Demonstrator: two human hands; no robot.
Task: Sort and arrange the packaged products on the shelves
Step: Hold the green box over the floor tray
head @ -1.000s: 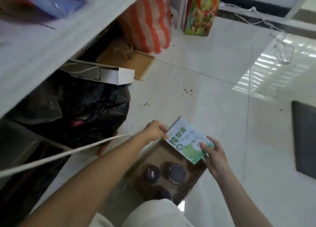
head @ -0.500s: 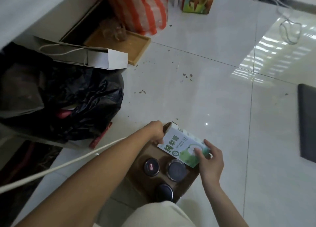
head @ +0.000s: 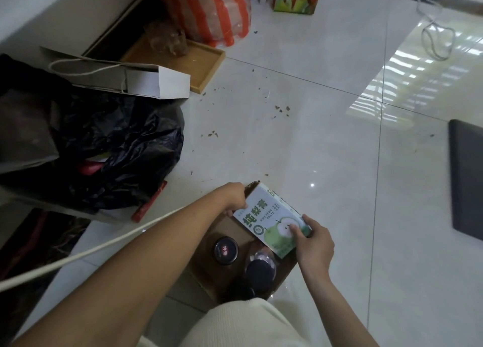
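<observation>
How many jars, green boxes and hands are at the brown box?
Jars: 3, one half hidden
Green box: 1
Hands: 2, left hand and right hand, both holding it
Total: 6

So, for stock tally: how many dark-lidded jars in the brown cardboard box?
2: the left jar in the open, the right jar by the green-and-white carton. The knee may hide more.

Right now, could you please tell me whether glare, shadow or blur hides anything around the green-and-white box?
Head view: window glare streaks the glossy floor tiles at upper right, clear of the green-and-white box; head view: the box, gripped by the left hand and right hand, is sharp, its print readable; head view: the black bag at left lies in dim shadow.
</observation>
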